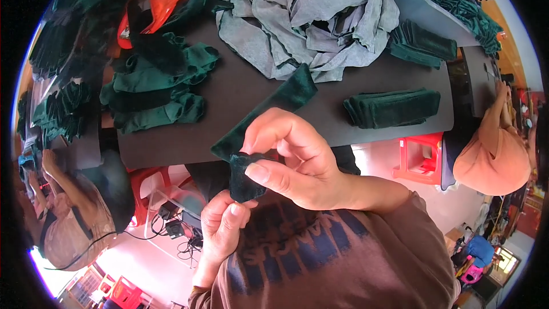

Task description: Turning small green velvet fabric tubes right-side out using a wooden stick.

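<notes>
A dark green velvet strip (266,114) lies slantwise over the table's front edge. At its near end, a short folded piece of the same velvet (243,182) is in my hands; whether it is one with the strip I cannot tell. My right hand (300,163) reaches across from the right and pinches the upper part of this piece between thumb and fingers. Below it, my left hand (222,223) has its fingers closed on the lower end.
Ahead on the dark table (229,88) lies a heap of grey-backed strips (309,17). Folded green velvet stacks (392,109) are at the right, ruffled green pieces (160,80) at the left. Co-workers sit on the left (77,217) and right (494,160), near red stools (420,157).
</notes>
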Action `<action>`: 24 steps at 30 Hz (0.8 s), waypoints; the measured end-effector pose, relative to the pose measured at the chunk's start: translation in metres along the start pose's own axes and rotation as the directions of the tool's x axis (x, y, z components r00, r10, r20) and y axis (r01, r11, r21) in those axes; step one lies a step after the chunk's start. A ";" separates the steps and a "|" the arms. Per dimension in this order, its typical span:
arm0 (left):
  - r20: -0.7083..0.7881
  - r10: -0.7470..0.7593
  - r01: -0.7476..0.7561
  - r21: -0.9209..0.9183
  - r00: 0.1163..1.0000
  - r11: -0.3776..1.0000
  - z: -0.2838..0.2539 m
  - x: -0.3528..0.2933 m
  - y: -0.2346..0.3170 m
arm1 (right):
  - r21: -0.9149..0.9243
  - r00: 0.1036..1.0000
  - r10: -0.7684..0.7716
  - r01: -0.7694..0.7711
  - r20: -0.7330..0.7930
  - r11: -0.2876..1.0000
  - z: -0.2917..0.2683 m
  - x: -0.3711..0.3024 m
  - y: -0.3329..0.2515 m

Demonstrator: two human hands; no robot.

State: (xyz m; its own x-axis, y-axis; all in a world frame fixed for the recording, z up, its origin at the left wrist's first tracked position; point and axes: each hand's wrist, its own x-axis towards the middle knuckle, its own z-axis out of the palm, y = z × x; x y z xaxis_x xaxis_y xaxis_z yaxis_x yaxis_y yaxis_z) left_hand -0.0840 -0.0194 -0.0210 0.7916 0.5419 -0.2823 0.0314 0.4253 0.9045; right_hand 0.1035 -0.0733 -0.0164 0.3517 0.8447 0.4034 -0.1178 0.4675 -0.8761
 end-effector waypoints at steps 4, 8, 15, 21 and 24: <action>0.020 -0.021 0.020 0.034 1.000 0.999 -0.002 -0.003 -0.001 | 0.125 0.995 0.094 -0.096 0.023 0.987 0.002 -0.003 -0.005; 0.013 -0.012 0.011 0.055 1.000 0.998 -0.001 -0.004 -0.002 | 0.142 0.992 0.125 -0.128 0.029 0.981 0.004 -0.003 -0.008; 0.048 0.012 -0.018 0.117 0.999 0.993 -0.003 -0.003 -0.005 | -0.046 0.996 0.057 -0.055 0.065 0.997 0.002 0.004 -0.012; -0.033 0.048 -0.047 0.042 0.998 0.998 0.001 -0.005 -0.010 | -0.123 0.990 0.109 -0.097 0.093 0.988 0.001 0.004 -0.017; -0.053 0.062 -0.062 -0.003 0.997 0.998 0.003 -0.004 -0.013 | 0.051 0.967 0.251 -0.252 0.035 0.966 0.007 0.001 -0.016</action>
State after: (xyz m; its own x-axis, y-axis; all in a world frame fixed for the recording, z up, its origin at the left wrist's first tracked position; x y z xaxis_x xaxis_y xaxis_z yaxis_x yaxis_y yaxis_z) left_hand -0.0857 -0.0292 -0.0312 0.7585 0.6048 -0.2427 -0.0192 0.3930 0.9193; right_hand 0.0999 -0.0779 0.0001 0.2785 0.9434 0.1800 -0.2502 0.2522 -0.9348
